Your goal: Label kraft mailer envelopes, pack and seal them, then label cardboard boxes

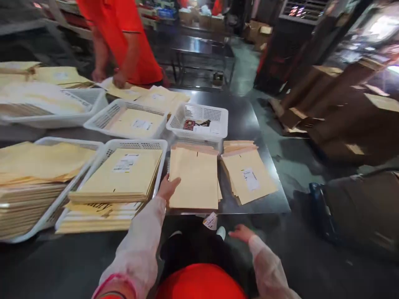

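My left hand [168, 189] grips the left edge of the top envelope on a stack of plain yellow padded envelopes [195, 178] at the table's front edge. Its thumb lies on top; the other fingers are partly hidden. My right hand [242, 233] is in the air in front of the table, fingers stretched to the left, holding nothing. A small printed label [210, 221] shows just below the table edge, between my hands and apart from both. To the right of the plain stack lies another envelope stack [257, 174], its top one bearing a white label.
White plastic baskets [137, 143] with envelopes stand on the left. Another basket [202, 109] behind the stacks holds small items. Across the metal table [246, 118], a person in red [124, 45] handles envelopes. Cardboard boxes [352, 108] are piled at right.
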{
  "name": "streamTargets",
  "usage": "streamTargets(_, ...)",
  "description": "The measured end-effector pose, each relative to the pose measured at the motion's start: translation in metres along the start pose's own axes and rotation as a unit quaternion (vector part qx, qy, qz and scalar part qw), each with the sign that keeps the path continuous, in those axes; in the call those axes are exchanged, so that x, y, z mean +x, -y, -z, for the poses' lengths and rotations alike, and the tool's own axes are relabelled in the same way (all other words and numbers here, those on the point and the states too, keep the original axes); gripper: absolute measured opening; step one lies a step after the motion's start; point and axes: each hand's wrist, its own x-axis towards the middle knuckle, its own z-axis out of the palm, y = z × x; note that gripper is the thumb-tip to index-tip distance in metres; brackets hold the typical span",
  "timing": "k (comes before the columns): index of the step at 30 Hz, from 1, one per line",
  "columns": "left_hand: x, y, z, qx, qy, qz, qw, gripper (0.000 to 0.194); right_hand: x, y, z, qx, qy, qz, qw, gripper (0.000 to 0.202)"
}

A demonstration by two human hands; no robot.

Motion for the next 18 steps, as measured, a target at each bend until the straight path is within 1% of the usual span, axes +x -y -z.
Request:
streamTargets(2,0.006,-0.013,-0.005,0.021,-0.044,-0.015,0.999,0.045,0.009,-0.018,-0.018,-0.015,0.043,-0.010,0.999,0.039)
streamTargets(3,0.001,-0.015,-0.006,0.037,-0.065,-0.030,0.997,0.048,0.014,-0.023,-0.029,-0.017,0.057,-0.007,0.998,0.047)
streamTargets(4,-0.010,-0.012,-0.009,0.054,-0.085,-0.049,0.994,0.048,0.020,-0.026,-0.040,-0.016,0.068,0.002,0.998,0.054)
streamTargets(5,-0.026,-0.004,-0.012,0.071,-0.098,-0.068,0.990,0.043,0.026,-0.027,-0.049,-0.014,0.076,0.013,0.997,0.058)
streamTargets(6,-0.046,0.009,-0.017,0.088,-0.098,-0.084,0.988,0.034,0.031,-0.027,-0.057,-0.009,0.084,0.025,0.996,0.058)
streamTargets(7,-0.069,0.026,-0.023,0.097,-0.084,-0.085,0.988,0.021,0.037,-0.026,-0.063,-0.003,0.093,0.037,0.995,0.056)
streamTargets(8,-0.092,0.046,-0.031,0.105,-0.052,-0.076,0.990,0.009,0.043,-0.024,-0.066,0.005,0.102,0.049,0.994,0.052)
streamTargets(9,-0.112,0.069,-0.040,0.109,0.011,-0.038,0.993,0.012,0.048,-0.022,-0.068,0.015,0.114,0.060,0.992,0.047)
streamTargets(10,-0.127,0.091,-0.048,0.087,0.074,0.022,0.993,0.013,0.052,-0.020,-0.067,0.024,0.127,0.069,0.989,0.044)
streamTargets(11,-0.137,0.111,-0.057,0.033,0.101,0.085,0.991,0.021,0.055,-0.017,-0.066,0.034,0.142,0.077,0.986,0.041)
streamTargets(12,-0.142,0.129,-0.065,-0.016,0.100,0.117,0.988,0.036,0.056,-0.015,-0.063,0.042,0.158,0.082,0.983,0.041)
streamTargets(13,-0.141,0.142,-0.073,-0.057,0.096,0.140,0.984,0.052,0.057,-0.012,-0.060,0.049,0.175,0.084,0.980,0.042)
streamTargets(14,-0.137,0.152,-0.080,-0.099,0.088,0.150,0.980,0.065,0.056,-0.009,-0.057,0.055,0.192,0.083,0.976,0.044)
streamTargets(15,-0.132,0.158,-0.087,-0.136,0.086,0.152,0.975,0.072,0.055,-0.006,-0.055,0.060,0.209,0.076,0.973,0.047)
streamTargets(16,-0.126,0.161,-0.094,-0.171,0.093,0.155,0.969,0.074,0.052,-0.003,-0.052,0.065,0.224,0.066,0.970,0.050)
streamTargets(18,-0.120,0.163,-0.107,-0.242,0.119,0.179,0.946,0.067,0.046,0.003,-0.050,0.077,0.245,0.038,0.966,0.054)
